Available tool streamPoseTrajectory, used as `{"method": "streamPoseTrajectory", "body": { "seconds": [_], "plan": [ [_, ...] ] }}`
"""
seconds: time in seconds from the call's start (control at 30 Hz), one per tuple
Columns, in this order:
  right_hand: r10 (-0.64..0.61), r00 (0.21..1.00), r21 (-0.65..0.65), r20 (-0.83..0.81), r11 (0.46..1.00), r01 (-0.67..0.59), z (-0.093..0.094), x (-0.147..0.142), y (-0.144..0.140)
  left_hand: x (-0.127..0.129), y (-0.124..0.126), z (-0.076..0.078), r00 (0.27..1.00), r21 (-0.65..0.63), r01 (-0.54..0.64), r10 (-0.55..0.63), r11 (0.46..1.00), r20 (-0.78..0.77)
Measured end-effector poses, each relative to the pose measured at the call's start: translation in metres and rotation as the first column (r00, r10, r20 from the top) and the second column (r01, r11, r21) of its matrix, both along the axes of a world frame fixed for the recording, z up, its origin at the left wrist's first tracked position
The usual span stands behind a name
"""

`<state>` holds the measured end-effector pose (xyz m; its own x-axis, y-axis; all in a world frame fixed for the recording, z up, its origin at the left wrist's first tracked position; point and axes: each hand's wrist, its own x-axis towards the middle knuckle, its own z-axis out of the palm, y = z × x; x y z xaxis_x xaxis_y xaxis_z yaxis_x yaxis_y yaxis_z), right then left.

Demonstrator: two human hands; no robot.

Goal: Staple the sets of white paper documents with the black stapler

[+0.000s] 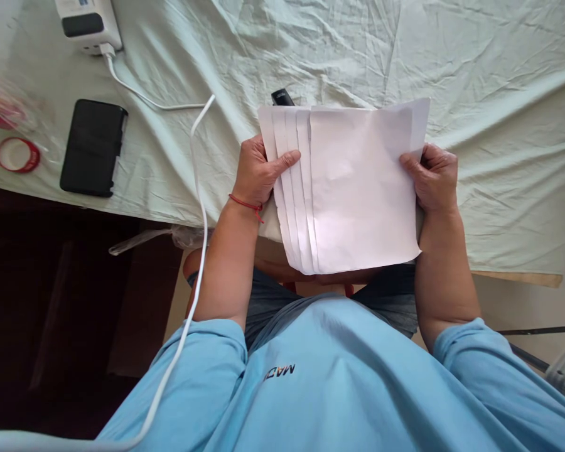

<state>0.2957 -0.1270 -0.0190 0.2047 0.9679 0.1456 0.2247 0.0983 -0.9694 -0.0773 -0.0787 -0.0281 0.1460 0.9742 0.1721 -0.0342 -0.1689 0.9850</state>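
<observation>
Several sheets of white paper [362, 188] are held up between my two hands, fanned so that their left edges show in steps. My left hand [263, 166] grips the left side, its thumb lying across the stepped edges and its fingers hidden behind. At the right side, my right hand [433, 176] pinches the sheets with the thumb on top. The lower part of the paper hangs past the table's front edge, over my lap. Just beyond the paper's top edge, a small black object [282, 97] lies partly covered; its kind cannot be made out.
A pale green cloth [508, 125] covers the table. To the left lie a black phone-like device [94, 147], a red-rimmed tape roll [17, 155] and clear plastic packaging [23, 113]. A white cable [195, 163] runs from a white power adapter [91, 25] across my left side.
</observation>
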Motion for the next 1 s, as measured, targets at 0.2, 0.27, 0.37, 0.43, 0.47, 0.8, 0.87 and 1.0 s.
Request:
{"method": "streamPoseTrajectory", "body": {
  "seconds": [0.2, 0.27, 0.37, 0.43, 0.47, 0.8, 0.87, 1.0],
  "plan": [
    [-0.006, 1.000, -0.012, 0.002, 1.000, 0.006, 0.002, -0.003, 0.000, 0.000, -0.001, 0.000, 1.000, -0.013, 0.009, -0.010, 1.000, -0.026],
    [-0.010, 1.000, -0.025, 0.008, 1.000, 0.010, 0.004, -0.004, -0.001, -0.001, -0.001, -0.002, 0.999, -0.014, 0.014, -0.015, 1.000, -0.047],
    [-0.008, 1.000, -0.051, -0.005, 0.999, 0.008, 0.009, -0.006, -0.004, -0.002, -0.001, -0.002, 0.997, -0.012, 0.020, -0.021, 1.000, -0.080],
    [-0.006, 1.000, -0.061, -0.030, 0.998, 0.005, 0.013, -0.008, -0.005, -0.002, -0.001, 0.000, 0.995, -0.014, 0.022, -0.024, 1.000, -0.096],
    [-0.006, 0.999, -0.060, -0.042, 0.998, 0.004, 0.014, -0.010, -0.006, -0.002, -0.001, 0.000, 0.995, -0.015, 0.021, -0.023, 1.000, -0.101],
    [-0.075, 0.996, 0.003, -0.044, 0.997, 0.075, 0.021, -0.016, -0.005, -0.001, -0.003, 0.005, 0.993, -0.038, 0.000, -0.005, 0.999, -0.121],
    [-0.073, 0.996, 0.001, -0.058, 0.997, 0.074, 0.023, -0.016, -0.006, -0.001, -0.003, 0.005, 0.992, -0.035, 0.002, -0.007, 0.999, -0.124],
    [-0.074, 0.991, -0.042, -0.109, 0.997, 0.069, 0.027, -0.017, -0.007, 0.000, -0.003, 0.004, 0.996, -0.039, 0.005, -0.008, 0.999, -0.085]
  ]
}}
